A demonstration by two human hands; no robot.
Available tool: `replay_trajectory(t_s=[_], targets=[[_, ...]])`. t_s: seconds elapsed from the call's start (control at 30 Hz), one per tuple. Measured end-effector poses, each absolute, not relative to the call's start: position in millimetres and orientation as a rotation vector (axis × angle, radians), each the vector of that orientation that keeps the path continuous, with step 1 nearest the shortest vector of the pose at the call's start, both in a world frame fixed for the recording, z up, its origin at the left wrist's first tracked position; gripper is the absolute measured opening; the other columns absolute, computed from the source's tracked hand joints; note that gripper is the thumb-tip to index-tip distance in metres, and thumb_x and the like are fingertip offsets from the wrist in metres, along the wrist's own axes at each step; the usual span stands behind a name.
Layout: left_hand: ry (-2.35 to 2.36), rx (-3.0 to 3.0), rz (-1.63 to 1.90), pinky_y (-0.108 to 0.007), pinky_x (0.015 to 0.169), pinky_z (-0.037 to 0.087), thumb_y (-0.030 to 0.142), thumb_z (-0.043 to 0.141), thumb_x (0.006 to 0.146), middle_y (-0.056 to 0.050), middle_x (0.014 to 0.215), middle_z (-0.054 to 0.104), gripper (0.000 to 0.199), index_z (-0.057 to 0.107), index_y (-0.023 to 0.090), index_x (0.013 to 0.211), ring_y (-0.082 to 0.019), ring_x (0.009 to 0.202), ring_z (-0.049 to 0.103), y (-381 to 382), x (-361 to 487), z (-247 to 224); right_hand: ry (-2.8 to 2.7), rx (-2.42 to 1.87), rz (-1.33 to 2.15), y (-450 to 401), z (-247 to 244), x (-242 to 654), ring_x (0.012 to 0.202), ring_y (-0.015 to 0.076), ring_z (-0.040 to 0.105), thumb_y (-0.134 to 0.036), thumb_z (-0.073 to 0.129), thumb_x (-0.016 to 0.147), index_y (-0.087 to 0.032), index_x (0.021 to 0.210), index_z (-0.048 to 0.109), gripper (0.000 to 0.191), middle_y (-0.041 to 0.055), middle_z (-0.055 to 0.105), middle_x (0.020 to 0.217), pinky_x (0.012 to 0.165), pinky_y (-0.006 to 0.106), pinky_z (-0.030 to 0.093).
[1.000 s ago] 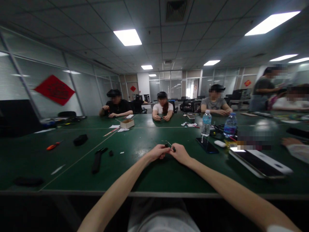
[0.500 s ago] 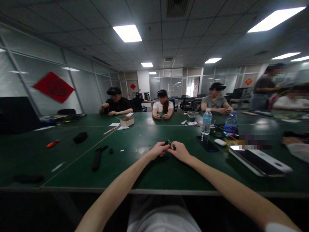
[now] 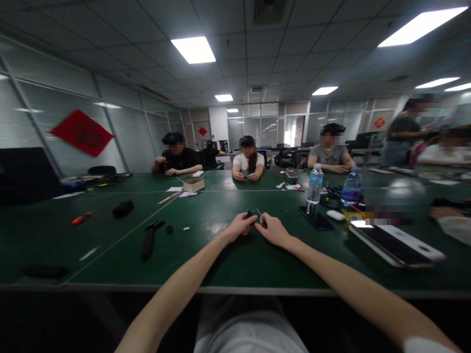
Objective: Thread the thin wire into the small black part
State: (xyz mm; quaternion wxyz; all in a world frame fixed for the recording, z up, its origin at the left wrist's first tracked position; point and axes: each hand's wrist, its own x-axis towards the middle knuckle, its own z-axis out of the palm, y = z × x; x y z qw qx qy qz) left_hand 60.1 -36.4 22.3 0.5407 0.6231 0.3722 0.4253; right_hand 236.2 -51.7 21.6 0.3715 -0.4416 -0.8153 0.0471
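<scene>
Above the green table (image 3: pixel 221 264), my left hand (image 3: pixel 240 226) is closed on a small dark piece (image 3: pixel 249 214), mostly covered by the fingers. My right hand (image 3: pixel 274 229), just beside it, grips a small screwdriver (image 3: pixel 264 222) with a dark handle. Its thin metal shaft points up and slightly left, and its tip is apart from the dark piece. A narrow gap separates the two hands.
To the left lie a black T-shaped object (image 3: pixel 147 240), a black block (image 3: pixel 123 209) and an orange screwdriver (image 3: pixel 81 218). On the right are a phone (image 3: pixel 315 218), a water bottle (image 3: pixel 315 186) and a white device (image 3: pixel 397 242). Several people sit across the table.
My hands have drawn slightly apart, the left one shifting a little left and up. The screwdriver's shaft has moved away from the dark piece.
</scene>
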Motion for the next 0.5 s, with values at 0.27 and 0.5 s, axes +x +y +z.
replay_trajectory(t_s=[0.27, 0.5], targets=[[0.943, 1.401, 1.045, -0.015, 0.036, 0.019, 0.044, 0.055, 0.075, 0.009, 0.051, 0.034, 0.028, 0.045, 0.018, 0.082, -0.003, 0.035, 0.029, -32, 59, 22, -2.130, -1.166, 0.199, -55, 24, 237, 0.054, 0.0120, 0.051, -0.035, 0.053, 0.083, -0.018, 0.089, 0.048, 0.019, -0.0009, 0.056, 0.064, 0.054, 0.022, 0.033], [0.955, 1.343, 1.071, -0.016, 0.036, 0.016, 0.043, 0.050, 0.076, 0.009, 0.048, 0.031, 0.026, 0.043, 0.019, 0.073, -0.004, 0.033, 0.026, -25, 55, 21, -2.161, -1.159, 0.206, -54, 22, 237, 0.053, 0.0115, 0.050, -0.033, 0.054, 0.082, -0.018, 0.091, 0.049, 0.018, -0.0018, 0.055, 0.062, 0.054, 0.022, 0.032]])
